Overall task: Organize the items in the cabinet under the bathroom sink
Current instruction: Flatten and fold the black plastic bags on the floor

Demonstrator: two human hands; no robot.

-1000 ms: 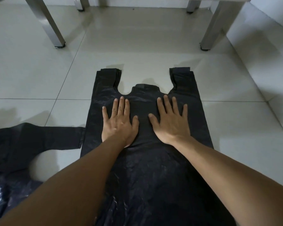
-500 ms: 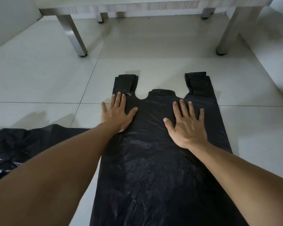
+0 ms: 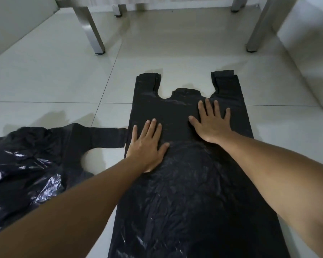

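We are early in the tidying: one bag flattened, nothing folded or stowed yet.

On the tiled floor (image 3: 45, 75) our black plastic bag (image 3: 185, 192) lies spread flat, handles pointing away toward the metal legs (image 3: 90, 28) of the unit above; beside it, at left, a crumpled heap of black bags (image 3: 26, 164) waits untouched. Our left hand (image 3: 147, 146) and right hand (image 3: 212, 124) both rest palm-down on the bag with fingers straight and spread, gripping nothing. We judge that folding, the heap, and the storing itself remain.
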